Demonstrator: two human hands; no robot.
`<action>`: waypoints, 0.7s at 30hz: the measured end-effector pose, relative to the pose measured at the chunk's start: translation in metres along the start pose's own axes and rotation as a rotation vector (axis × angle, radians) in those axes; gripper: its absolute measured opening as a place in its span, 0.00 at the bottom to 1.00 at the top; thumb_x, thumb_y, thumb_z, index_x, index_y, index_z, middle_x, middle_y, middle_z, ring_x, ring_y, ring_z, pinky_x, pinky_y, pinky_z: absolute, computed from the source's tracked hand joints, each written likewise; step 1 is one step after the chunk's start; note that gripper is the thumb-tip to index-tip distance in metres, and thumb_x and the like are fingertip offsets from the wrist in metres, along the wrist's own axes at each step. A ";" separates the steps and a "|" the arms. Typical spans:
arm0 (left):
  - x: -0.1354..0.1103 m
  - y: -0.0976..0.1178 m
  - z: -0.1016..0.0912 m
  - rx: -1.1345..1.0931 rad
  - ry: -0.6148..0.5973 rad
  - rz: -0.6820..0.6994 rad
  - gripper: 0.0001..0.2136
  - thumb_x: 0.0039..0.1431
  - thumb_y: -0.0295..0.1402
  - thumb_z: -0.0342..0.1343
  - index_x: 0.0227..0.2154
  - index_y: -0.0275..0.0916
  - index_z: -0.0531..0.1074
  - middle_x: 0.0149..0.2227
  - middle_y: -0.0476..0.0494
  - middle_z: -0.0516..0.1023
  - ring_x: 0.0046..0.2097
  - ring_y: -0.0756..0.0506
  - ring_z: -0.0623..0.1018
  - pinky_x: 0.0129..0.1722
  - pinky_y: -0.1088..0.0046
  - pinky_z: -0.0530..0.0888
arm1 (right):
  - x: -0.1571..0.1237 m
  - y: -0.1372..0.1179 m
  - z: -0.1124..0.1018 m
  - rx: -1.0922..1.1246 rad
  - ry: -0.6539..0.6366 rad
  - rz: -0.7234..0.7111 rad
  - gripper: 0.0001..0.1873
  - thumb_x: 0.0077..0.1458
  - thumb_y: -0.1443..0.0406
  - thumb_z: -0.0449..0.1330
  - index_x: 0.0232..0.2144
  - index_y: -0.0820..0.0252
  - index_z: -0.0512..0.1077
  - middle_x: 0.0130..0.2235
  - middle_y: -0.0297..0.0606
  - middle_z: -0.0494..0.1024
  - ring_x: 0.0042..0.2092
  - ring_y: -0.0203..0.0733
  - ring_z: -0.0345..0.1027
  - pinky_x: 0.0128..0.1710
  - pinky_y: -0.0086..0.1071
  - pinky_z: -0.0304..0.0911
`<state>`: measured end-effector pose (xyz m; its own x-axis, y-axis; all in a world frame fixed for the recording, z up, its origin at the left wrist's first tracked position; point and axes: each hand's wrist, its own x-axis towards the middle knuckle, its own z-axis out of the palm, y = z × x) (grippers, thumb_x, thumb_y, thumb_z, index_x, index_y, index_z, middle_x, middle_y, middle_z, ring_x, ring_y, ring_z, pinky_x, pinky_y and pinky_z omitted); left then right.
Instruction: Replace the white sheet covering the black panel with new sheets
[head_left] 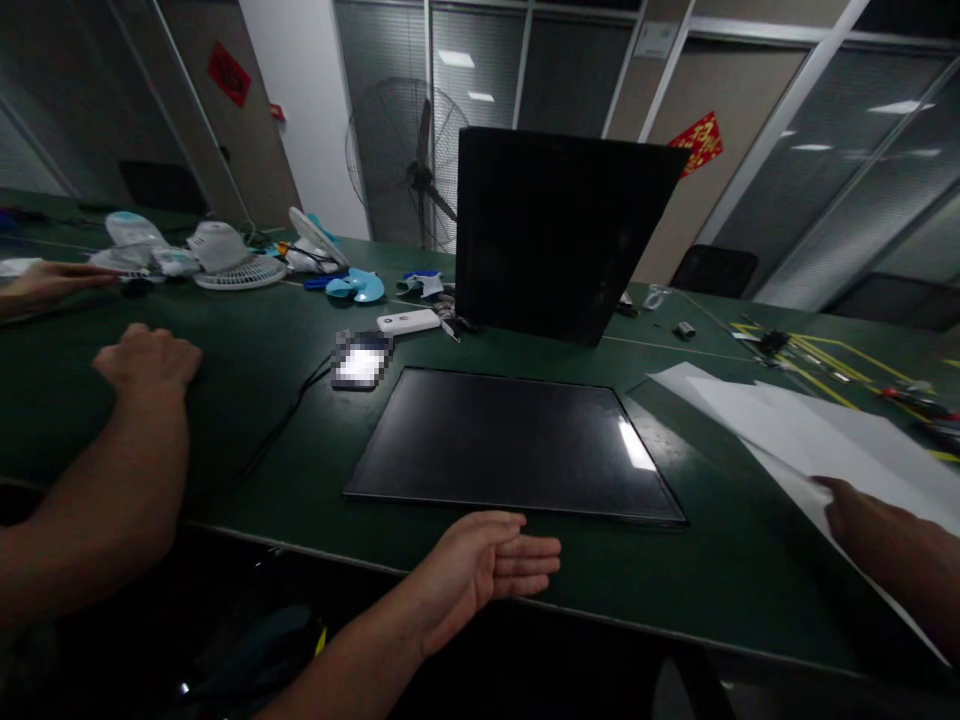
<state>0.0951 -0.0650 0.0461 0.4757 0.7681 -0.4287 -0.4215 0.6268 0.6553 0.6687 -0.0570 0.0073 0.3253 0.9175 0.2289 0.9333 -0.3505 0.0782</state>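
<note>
My left hand [491, 562] is open at the table's front edge, fingers extended to the right and nothing in them. Just beyond it a dark flat screen panel [502, 440] lies face up, with a bright light reflection at its right side. On the right, my right hand [874, 530] grips the near edge of several large thin white sheets [795, 430]; its fingers are partly hidden. The sheets are fanned out at a slant over the table, to the right of the panel. A large black panel [559, 235] stands upright behind the flat one.
Another person's fist [146, 355] rests on the green table [247, 440] at left; a further hand [56, 283] touches fan parts [240, 272]. A phone [361, 360] with a cord, a white device [409, 321] and a blue fan blade [355, 287] lie nearer the middle. Yellow tape marks the right.
</note>
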 end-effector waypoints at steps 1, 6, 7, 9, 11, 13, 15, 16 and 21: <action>-0.006 0.004 -0.006 0.079 -0.024 0.014 0.19 0.56 0.37 0.64 0.47 0.33 0.73 0.45 0.24 0.85 0.46 0.33 0.86 0.52 0.52 0.78 | -0.006 -0.015 -0.011 -0.034 -0.003 -0.022 0.31 0.66 0.51 0.43 0.60 0.56 0.73 0.50 0.57 0.82 0.36 0.59 0.78 0.31 0.50 0.67; -0.022 0.020 -0.041 0.914 0.271 0.412 0.27 0.63 0.49 0.56 0.60 0.40 0.73 0.57 0.31 0.81 0.57 0.33 0.80 0.61 0.48 0.71 | -0.039 -0.111 -0.049 -0.085 0.131 -0.195 0.25 0.68 0.58 0.48 0.62 0.52 0.71 0.61 0.44 0.77 0.45 0.53 0.80 0.29 0.41 0.70; -0.022 0.021 -0.050 1.149 0.442 0.523 0.28 0.63 0.50 0.55 0.61 0.42 0.73 0.63 0.33 0.76 0.64 0.32 0.74 0.66 0.45 0.65 | -0.044 -0.129 -0.052 -0.053 0.169 -0.284 0.24 0.68 0.60 0.49 0.62 0.52 0.72 0.62 0.42 0.76 0.48 0.52 0.80 0.31 0.40 0.73; -0.017 0.021 -0.068 1.552 0.815 0.631 0.33 0.63 0.53 0.54 0.65 0.39 0.69 0.71 0.30 0.63 0.72 0.24 0.60 0.69 0.36 0.54 | -0.052 -0.164 -0.053 0.024 0.260 -0.471 0.24 0.65 0.66 0.50 0.59 0.53 0.74 0.61 0.41 0.77 0.49 0.50 0.80 0.38 0.40 0.77; -0.011 0.020 -0.084 1.803 1.036 0.567 0.41 0.61 0.58 0.53 0.68 0.31 0.65 0.73 0.22 0.58 0.73 0.16 0.53 0.67 0.27 0.49 | -0.058 -0.194 -0.049 0.087 0.308 -0.638 0.24 0.62 0.71 0.51 0.56 0.56 0.76 0.59 0.41 0.79 0.51 0.48 0.80 0.47 0.42 0.78; -0.004 0.023 -0.097 1.921 1.050 0.494 0.46 0.60 0.61 0.53 0.68 0.26 0.63 0.72 0.16 0.58 0.72 0.14 0.55 0.67 0.29 0.53 | -0.061 -0.219 -0.044 0.131 0.291 -0.759 0.26 0.61 0.74 0.50 0.56 0.56 0.77 0.59 0.41 0.79 0.55 0.47 0.78 0.54 0.43 0.76; 0.001 0.031 -0.105 1.950 0.971 0.500 0.47 0.60 0.61 0.54 0.68 0.23 0.61 0.71 0.15 0.59 0.72 0.17 0.57 0.68 0.36 0.58 | -0.063 -0.239 -0.041 0.162 0.246 -0.821 0.27 0.62 0.76 0.50 0.57 0.54 0.77 0.60 0.39 0.79 0.57 0.47 0.76 0.57 0.45 0.75; 0.003 0.036 -0.108 1.938 0.933 0.519 0.47 0.60 0.60 0.55 0.69 0.23 0.59 0.71 0.15 0.60 0.72 0.19 0.59 0.68 0.39 0.60 | -0.064 -0.247 -0.040 0.180 0.224 -0.844 0.28 0.62 0.76 0.50 0.57 0.53 0.77 0.60 0.38 0.78 0.59 0.47 0.75 0.58 0.47 0.74; 0.012 0.059 -0.117 1.732 0.818 0.543 0.51 0.56 0.55 0.63 0.73 0.32 0.49 0.72 0.24 0.61 0.70 0.26 0.67 0.65 0.48 0.70 | -0.065 -0.270 -0.043 0.292 0.112 -0.901 0.26 0.66 0.74 0.50 0.58 0.52 0.77 0.62 0.35 0.77 0.63 0.46 0.70 0.64 0.50 0.69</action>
<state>-0.0142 -0.0034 0.0072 -0.0364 0.9819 0.1858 0.9276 -0.0360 0.3719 0.3893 -0.0302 0.0126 -0.5371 0.7909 0.2933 0.8319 0.5542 0.0288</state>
